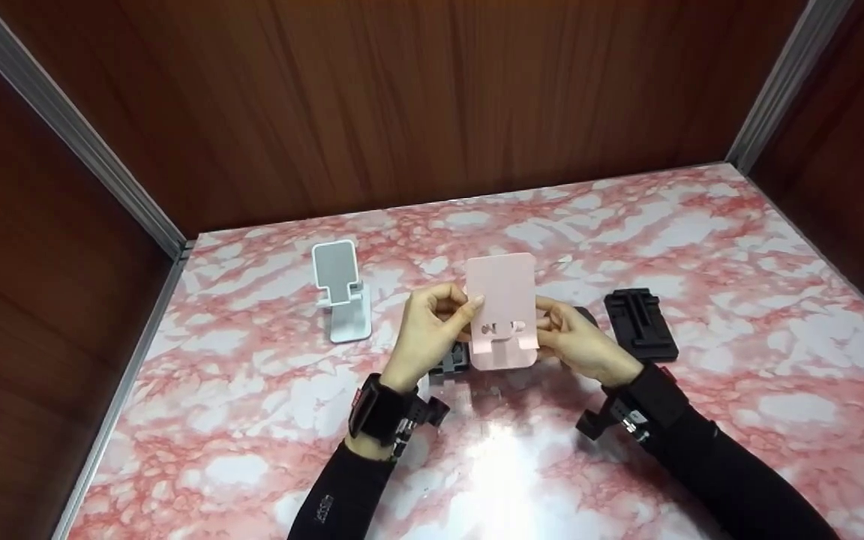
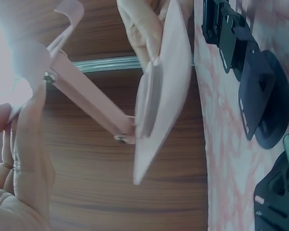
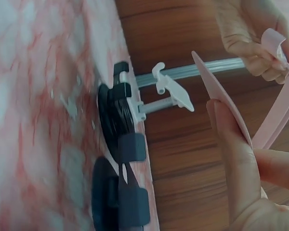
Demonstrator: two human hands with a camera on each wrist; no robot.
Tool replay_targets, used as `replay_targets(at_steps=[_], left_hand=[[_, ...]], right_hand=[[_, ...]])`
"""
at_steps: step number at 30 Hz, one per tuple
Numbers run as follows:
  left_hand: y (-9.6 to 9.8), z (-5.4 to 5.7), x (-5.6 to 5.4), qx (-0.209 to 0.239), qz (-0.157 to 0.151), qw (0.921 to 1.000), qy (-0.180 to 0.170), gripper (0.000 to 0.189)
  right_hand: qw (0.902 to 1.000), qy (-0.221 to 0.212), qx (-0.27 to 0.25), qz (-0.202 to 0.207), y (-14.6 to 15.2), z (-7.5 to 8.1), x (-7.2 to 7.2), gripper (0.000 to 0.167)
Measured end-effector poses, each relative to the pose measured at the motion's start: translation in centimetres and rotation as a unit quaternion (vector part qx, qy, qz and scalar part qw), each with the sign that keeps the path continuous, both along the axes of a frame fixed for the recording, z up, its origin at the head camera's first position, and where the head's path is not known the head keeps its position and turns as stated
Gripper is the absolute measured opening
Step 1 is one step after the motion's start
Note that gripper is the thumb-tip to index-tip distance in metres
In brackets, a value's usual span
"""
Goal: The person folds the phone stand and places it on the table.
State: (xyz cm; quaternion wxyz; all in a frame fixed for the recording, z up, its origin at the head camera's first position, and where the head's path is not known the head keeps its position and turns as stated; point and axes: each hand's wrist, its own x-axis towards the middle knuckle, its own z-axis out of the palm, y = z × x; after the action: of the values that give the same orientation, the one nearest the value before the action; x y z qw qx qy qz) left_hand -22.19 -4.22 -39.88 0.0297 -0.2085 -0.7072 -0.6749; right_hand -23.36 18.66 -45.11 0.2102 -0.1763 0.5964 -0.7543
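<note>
A pink phone stand (image 1: 503,285) is held up off the table, its arm folded out between the plate and the base. My left hand (image 1: 436,322) pinches the left edge of its upper plate, thumb on the front. On the other side, my right hand (image 1: 578,341) grips the base plate (image 3: 226,101) between thumb and fingers. The left wrist view shows the arm (image 2: 89,96) running slanted from the upper plate to the base. Part of the base is hidden behind the upper plate in the head view.
A white phone stand (image 1: 349,319) stands unfolded at the left. To the right lies a folded black stand (image 1: 640,322). Other dark stands (image 1: 451,360) are partly hidden behind the hands. Wooden panels (image 1: 432,105) border the marbled table (image 1: 252,420).
</note>
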Motion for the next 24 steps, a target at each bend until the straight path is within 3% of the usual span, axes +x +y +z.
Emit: replay_targets(at_steps=[10, 24], left_hand=[[-0.2, -0.5, -0.6, 0.009, -0.017, 0.9989, -0.043, 0.019], [-0.3, -1.4, -1.0, 0.002, -0.047, 0.9942, -0.096, 0.017]], right_hand=[[0.9970, 0.049, 0.045, -0.039, 0.1, 0.2, -0.2, 0.049], [0.9828, 0.134, 0.082, -0.097, 0.0, 0.6, -0.2, 0.043]])
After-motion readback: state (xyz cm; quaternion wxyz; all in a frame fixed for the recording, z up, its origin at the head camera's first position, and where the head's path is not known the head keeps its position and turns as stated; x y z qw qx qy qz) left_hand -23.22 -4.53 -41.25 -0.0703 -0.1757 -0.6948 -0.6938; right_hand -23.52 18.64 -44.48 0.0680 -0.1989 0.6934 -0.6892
